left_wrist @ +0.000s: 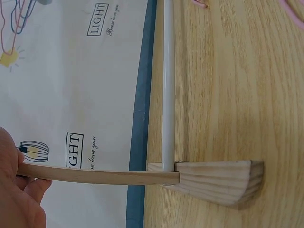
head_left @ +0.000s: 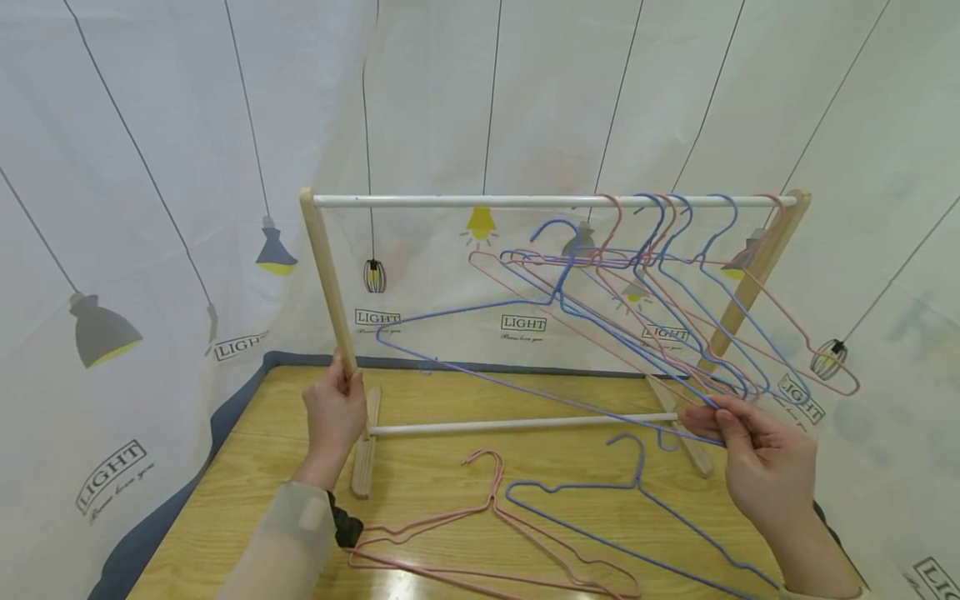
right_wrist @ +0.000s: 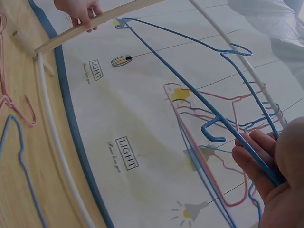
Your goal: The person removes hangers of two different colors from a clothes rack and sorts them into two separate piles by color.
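Blue hanger (head_left: 557, 294): located in front of the upper bar (head_left: 450, 202), with its hook below that bar in the head view and not seated on it. I find the right grip (head_left: 765, 462) pinching the hanger's right-hand end, thumb against fingers. I find the left grip (head_left: 335, 410) closed round the left post (head_left: 327, 283), above its foot (head_left: 363, 467). Pink hangers (head_left: 492, 500) and a loose blue hanger (head_left: 637, 475) lie on the surface (head_left: 255, 483).

In my judgement, the step is placing the hook over the bar. Findings on sound practice:

1. Raise the hook until its mouth clears the bar, then lower it squarely.
2. Level the wire first; an end hold gives weak control and may let the hook swing.
3. Favour a spot left of the hung hangers (head_left: 662, 221). The lower wire crosses them in view; I cannot tell whether it touches, so snagging is possible.
4. Brace the post firmly, releasing the hanger only once the hook bears weight.
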The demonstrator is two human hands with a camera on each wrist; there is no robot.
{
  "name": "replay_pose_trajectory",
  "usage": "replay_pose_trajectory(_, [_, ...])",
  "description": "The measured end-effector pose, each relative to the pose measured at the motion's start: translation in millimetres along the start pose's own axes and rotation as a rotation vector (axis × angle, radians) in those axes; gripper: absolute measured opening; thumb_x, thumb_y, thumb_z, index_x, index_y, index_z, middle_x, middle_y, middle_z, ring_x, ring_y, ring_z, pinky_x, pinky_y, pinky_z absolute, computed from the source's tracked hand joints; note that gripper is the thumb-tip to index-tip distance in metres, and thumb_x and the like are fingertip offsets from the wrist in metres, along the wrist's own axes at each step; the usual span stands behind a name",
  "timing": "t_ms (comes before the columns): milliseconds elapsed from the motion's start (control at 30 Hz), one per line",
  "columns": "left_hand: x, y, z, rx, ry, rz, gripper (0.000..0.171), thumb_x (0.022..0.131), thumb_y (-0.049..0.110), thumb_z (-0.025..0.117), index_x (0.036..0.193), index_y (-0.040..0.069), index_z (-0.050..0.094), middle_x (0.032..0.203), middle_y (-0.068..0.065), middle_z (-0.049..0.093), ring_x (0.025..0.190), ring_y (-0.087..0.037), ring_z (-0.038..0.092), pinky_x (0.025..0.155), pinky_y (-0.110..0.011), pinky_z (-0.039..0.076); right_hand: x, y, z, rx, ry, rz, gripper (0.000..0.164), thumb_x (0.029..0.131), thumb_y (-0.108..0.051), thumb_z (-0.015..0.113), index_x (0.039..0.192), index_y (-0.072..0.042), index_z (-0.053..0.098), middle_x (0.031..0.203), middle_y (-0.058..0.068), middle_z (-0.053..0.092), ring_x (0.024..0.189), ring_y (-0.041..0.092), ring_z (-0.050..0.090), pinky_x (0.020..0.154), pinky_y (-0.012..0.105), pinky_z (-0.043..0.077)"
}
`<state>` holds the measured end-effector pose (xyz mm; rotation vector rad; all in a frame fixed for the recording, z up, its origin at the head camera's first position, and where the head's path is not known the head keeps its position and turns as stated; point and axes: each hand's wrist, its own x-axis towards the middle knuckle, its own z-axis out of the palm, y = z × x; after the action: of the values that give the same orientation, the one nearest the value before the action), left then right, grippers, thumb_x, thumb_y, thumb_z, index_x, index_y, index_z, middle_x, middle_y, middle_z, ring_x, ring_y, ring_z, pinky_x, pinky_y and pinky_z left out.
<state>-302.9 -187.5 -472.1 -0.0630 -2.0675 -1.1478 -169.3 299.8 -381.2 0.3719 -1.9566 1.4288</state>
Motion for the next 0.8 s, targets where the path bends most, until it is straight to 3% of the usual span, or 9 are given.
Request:
replay_pose_trajectory(67, [0.4, -0.1, 0.2, -0.001, -0.002, -0.004, 0.019, 0.098, -0.004, 0.071, 0.117, -0.005, 0.070, 0.091, -0.023, 0.077, 0.073, -0.032, 0.074, 0.056, -0.031, 0.054, -9.2, 3.2, -3.4, -0.028, -0.007, 0.083, 0.022, 0.105, 0.012, 0.051, 0.119, 0.022, 0.065, 0.094, -0.001, 0.080, 0.084, 0.009, 0.077, 0.073, 0.023, 0.058])
replay_pose_trajectory(200, [1.0, 0.1, 0.1, 0.012, -0.009, -0.018, 0.020, 0.099, -0.002, 0.071, 0.119, -0.005, 0.070, 0.090, -0.023, 0.077, 0.072, -0.032, 0.074, 0.055, -0.032, 0.054, -24.2, 9.6, -10.5, -0.127, -0.022, 0.204, 0.025, 0.109, 0.003, 0.052, 0.123, 0.017, 0.067, 0.096, -0.001, 0.080, 0.083, 0.007, 0.077, 0.048, 0.020, 0.049])
replay_pose_trajectory(233, [0.9, 0.4, 0.0, 0.014, -0.010, -0.020, 0.022, 0.099, -0.003, 0.071, 0.121, -0.005, 0.070, 0.091, -0.023, 0.077, 0.072, -0.031, 0.074, 0.055, -0.033, 0.054, -27.2, 11.4, -12.5, -0.148, -0.031, 0.222, 0.026, 0.109, 0.001, 0.051, 0.124, 0.016, 0.067, 0.097, -0.001, 0.080, 0.083, 0.007, 0.077, 0.048, 0.020, 0.049])
replay_pose_trajectory(300, [0.7, 0.8, 0.0, 0.015, -0.009, -0.023, 0.026, 0.098, -0.004, 0.072, 0.124, -0.005, 0.069, 0.090, -0.023, 0.077, 0.070, -0.031, 0.073, 0.054, -0.029, 0.053, -33.2, 15.0, -16.3, -0.134, -0.048, 0.254, 0.027, 0.110, 0.000, 0.051, 0.125, 0.017, 0.065, 0.097, 0.001, 0.080, 0.083, 0.008, 0.077, 0.052, 0.017, 0.051])
replay_pose_trajectory(433, [0.4, 1.1, 0.1, 0.009, -0.003, -0.033, 0.033, 0.097, -0.005, 0.072, 0.130, -0.005, 0.069, 0.088, -0.023, 0.077, 0.068, -0.031, 0.072, 0.054, -0.016, 0.046, -46.3, 22.5, -21.6, -0.078, -0.080, 0.292, 0.028, 0.110, 0.000, 0.051, 0.125, 0.020, 0.062, 0.098, 0.006, 0.080, 0.084, 0.012, 0.078, 0.078, 0.024, 0.058])
replay_pose_trajectory(600, [1.3, 1.8, -0.1, 0.012, 0.003, -0.039, 0.027, 0.097, -0.004, 0.073, 0.124, -0.003, 0.071, 0.087, -0.022, 0.077, 0.065, -0.027, 0.069, 0.051, -0.015, 0.043, -63.5, 38.7, -28.5, 0.012, -0.124, 0.345, 0.028, 0.110, 0.000, 0.051, 0.125, 0.022, 0.060, 0.098, 0.010, 0.080, 0.083, 0.017, 0.078, 0.077, 0.028, 0.059])
replay_pose_trajectory(800, [0.7, 2.6, 0.0, 0.009, 0.000, -0.039, 0.029, 0.098, -0.004, 0.072, 0.127, -0.005, 0.070, 0.088, -0.023, 0.077, 0.067, -0.028, 0.070, 0.052, -0.012, 0.041, -83.4, 57.2, -37.5, -0.023, -0.187, 0.368, 0.025, 0.109, 0.007, 0.049, 0.122, 0.026, 0.059, 0.095, 0.013, 0.079, 0.082, 0.016, 0.078, 0.074, 0.027, 0.060])
